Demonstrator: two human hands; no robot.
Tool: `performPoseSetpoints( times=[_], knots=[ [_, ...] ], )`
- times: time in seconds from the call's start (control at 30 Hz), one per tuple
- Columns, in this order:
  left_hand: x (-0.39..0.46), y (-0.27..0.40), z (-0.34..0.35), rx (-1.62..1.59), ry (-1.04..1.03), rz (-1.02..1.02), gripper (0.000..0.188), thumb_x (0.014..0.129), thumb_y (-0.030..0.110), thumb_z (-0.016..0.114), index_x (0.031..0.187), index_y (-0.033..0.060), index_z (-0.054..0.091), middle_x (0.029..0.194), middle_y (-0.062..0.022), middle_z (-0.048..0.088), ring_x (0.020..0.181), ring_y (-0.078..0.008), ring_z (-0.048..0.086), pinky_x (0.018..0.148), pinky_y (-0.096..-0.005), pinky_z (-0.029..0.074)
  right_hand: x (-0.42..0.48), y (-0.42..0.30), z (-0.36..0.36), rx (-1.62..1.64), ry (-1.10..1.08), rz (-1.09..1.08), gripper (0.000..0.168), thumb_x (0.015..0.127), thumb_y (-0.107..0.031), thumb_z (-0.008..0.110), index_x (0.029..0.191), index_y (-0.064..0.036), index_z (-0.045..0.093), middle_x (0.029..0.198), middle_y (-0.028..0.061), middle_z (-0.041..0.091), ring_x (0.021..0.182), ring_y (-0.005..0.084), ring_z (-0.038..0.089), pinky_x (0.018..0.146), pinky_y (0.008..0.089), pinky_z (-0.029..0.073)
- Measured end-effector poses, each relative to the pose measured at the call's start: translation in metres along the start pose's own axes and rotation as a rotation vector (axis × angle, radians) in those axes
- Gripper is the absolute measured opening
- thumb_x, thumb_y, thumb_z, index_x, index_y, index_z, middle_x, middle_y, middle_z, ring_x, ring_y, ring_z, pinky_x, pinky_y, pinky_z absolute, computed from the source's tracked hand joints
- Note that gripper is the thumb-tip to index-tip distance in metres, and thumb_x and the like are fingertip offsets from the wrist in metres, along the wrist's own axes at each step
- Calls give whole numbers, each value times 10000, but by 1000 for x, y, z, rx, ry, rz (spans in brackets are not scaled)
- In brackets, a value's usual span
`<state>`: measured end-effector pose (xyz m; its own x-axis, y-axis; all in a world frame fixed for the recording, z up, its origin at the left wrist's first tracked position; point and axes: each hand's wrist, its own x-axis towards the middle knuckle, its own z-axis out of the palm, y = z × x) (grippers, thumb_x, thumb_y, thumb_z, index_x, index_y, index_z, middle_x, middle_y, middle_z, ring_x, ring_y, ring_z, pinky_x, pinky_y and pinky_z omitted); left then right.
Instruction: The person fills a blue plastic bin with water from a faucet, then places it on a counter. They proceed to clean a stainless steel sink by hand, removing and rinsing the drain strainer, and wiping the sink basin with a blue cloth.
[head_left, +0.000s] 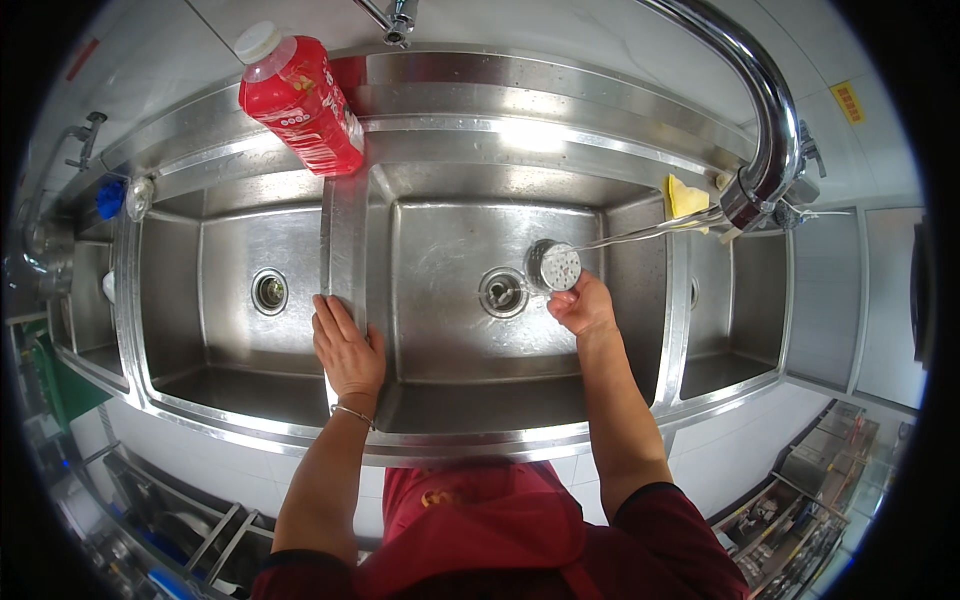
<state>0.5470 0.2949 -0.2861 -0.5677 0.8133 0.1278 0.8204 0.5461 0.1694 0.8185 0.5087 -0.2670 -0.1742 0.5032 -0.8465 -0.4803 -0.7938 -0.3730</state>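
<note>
My right hand (583, 306) grips a perforated metal sink strainer (560, 267) by its side, over the right part of the middle basin (450, 345). A stream of water (645, 234) runs from the curved chrome faucet (772, 112) onto the strainer. Left of that hand, the round drain (502, 291) in the basin floor has something pale inside it, too small to make out. My left hand (349, 349) lies flat on the steel divider (346, 247) between two basins, holding nothing.
A large red bottle (304, 105) with a white cap stands on the back of the divider. The left basin (247, 330) has its own drain (270, 291). A yellow cloth or sponge (686, 199) sits beside the faucet. Blue (111, 199) and silvery scrubbers (139, 198) rest at the left ledge.
</note>
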Motion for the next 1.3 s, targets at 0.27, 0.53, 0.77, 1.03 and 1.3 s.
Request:
performPoseSetpoints(
  times=[0.27, 0.53, 0.77, 1.03, 1.3],
  knots=[
    [2, 1, -1, -6, -13, 0, 800, 820, 189, 638, 1470, -52, 238, 1521, -288, 266, 1317, -458, 376, 1077, -527, 325, 28, 9, 28, 3, -53, 86, 183, 1009, -224, 418, 968, -119, 563, 723, -18, 503, 526, 87, 337, 481, 240, 286],
    [1, 1, 0, 10, -7, 0, 796, 830, 199, 630, 1470, -56, 231, 1522, -285, 265, 1328, -456, 369, 1086, -521, 319, 3, 10, 24, -138, -285, 58, 453, 881, -523, 662, 1043, -112, 559, 786, -22, 563, 544, 65, 385, 495, 218, 309],
    [2, 2, -2, 3, -16, -8, 798, 832, 198, 632, 1474, -50, 228, 1523, -285, 264, 1330, -453, 368, 1091, -515, 315, 8, 15, 11, -347, -401, -31, 423, 784, 25, 742, 1145, -15, 526, 902, 53, 629, 631, 103, 558, 526, 241, 444],
    [1, 2, -2, 7, -31, -24, 793, 835, 194, 631, 1475, -49, 233, 1527, -279, 261, 1328, -454, 370, 1093, -520, 311, 5, 14, 11, 0, -362, 90, 209, 854, -28, 673, 1033, -48, 568, 882, 47, 622, 709, 122, 565, 684, 305, 501],
    [1, 0, 0, 3, -36, -27, 791, 839, 198, 627, 1479, -47, 231, 1533, -270, 252, 1327, -454, 370, 1094, -520, 312, 8, 24, 6, -226, -429, -142, 327, 809, 39, 605, 1126, -17, 548, 1005, 84, 620, 740, 153, 571, 657, 288, 490]
  ],
)
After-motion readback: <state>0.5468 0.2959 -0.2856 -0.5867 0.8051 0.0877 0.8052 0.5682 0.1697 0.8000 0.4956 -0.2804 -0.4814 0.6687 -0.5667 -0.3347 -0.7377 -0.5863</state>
